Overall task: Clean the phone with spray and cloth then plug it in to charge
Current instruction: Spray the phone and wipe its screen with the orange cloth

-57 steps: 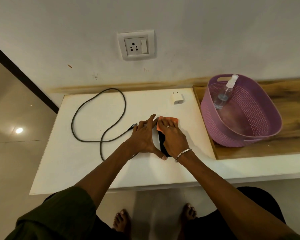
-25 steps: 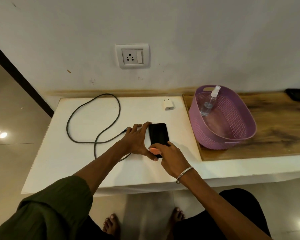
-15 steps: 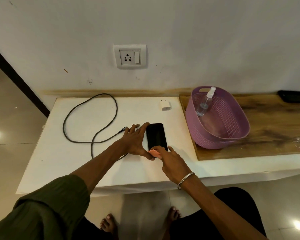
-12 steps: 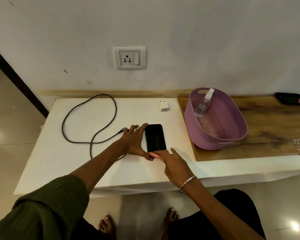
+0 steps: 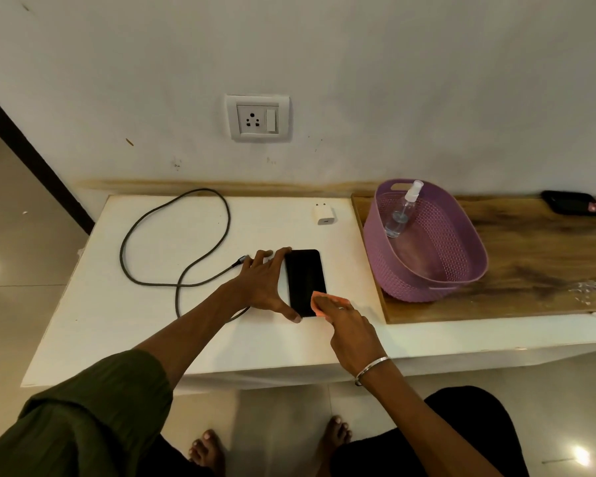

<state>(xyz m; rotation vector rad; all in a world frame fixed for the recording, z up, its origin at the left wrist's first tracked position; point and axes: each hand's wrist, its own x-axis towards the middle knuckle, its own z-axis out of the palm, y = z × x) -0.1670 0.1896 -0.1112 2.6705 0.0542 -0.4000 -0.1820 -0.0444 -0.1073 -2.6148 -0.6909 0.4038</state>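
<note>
A black phone [image 5: 303, 278] lies flat, screen up, on the white table [image 5: 117, 332]. My left hand [image 5: 264, 285] rests against the phone's left edge, thumb at its near corner, bracing it. My right hand [image 5: 346, 327] presses an orange cloth [image 5: 324, 301] onto the phone's near right corner. A dark charging cable [image 5: 172, 242] loops on the table to the left, its plug end by my left fingers. A white charger adapter [image 5: 324, 214] stands near the wall. The clear spray bottle [image 5: 401, 211] leans inside the purple basket [image 5: 424, 287].
A white wall socket with a switch [image 5: 257, 118] is above the table. The basket stands on a wooden board [image 5: 537, 263] to the right. A dark object [image 5: 572, 203] lies at the board's far right. Tiled floor and my bare feet show below the table edge.
My right hand slid the cloth from the phone's far end down to its near corner, uncovering the screen. My left hand stayed at the phone's left edge. The view shifted slightly.
</note>
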